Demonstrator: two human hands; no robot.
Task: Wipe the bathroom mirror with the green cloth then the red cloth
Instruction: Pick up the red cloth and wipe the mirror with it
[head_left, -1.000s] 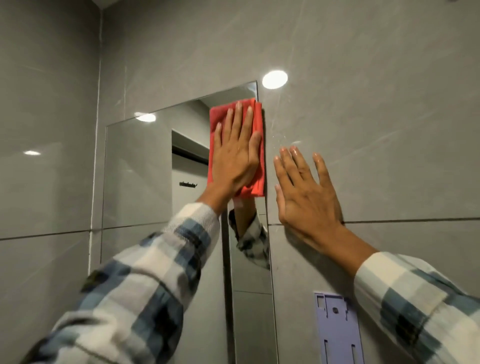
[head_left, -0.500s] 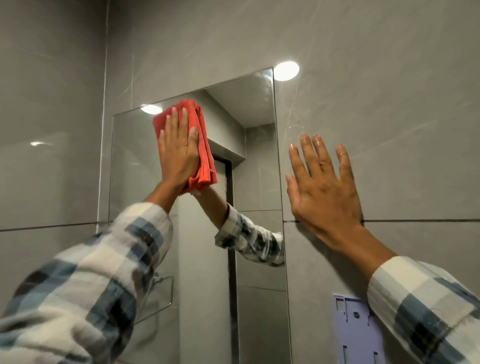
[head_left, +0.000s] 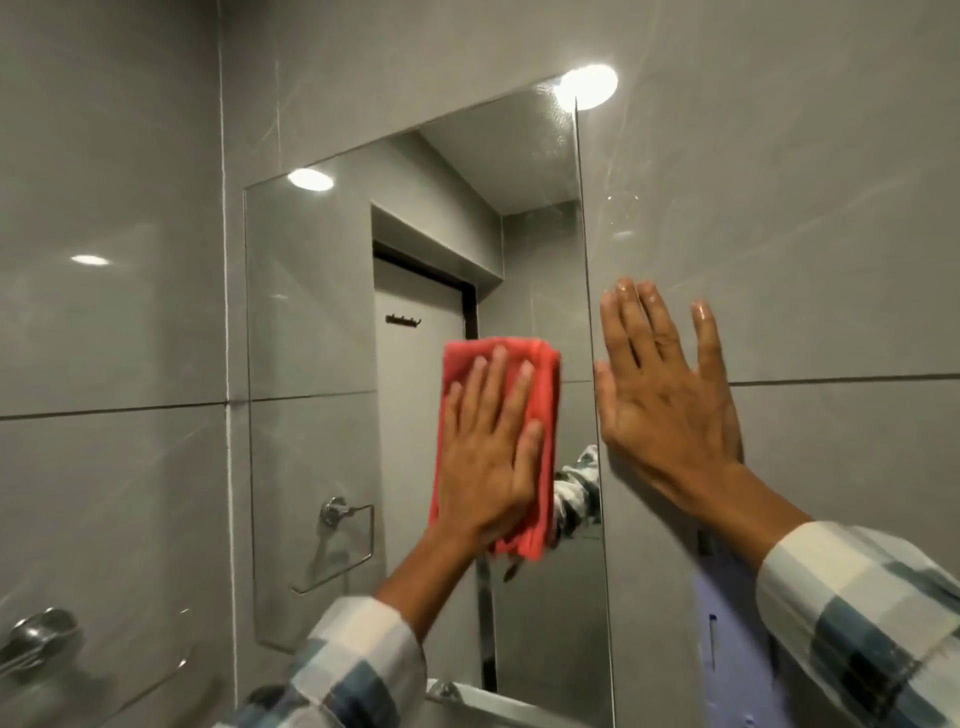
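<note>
Red cloth (head_left: 540, 395) — folded into a soft, light pad, long axis upright — sits flat on the mirror (head_left: 311, 322) under the left hand (head_left: 488, 457), its top edge showing just past the spread fingers (head_left: 496, 379). Limp fabric likely handles best pressed by a flat palm. Right hand (head_left: 670, 415), fingers splayed and holding nothing, braces on the tiled wall (head_left: 805, 234) beside the glass.

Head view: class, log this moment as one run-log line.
left hand: flat on red cloth | mirror: being wiped | right hand: flat on wall
</note>
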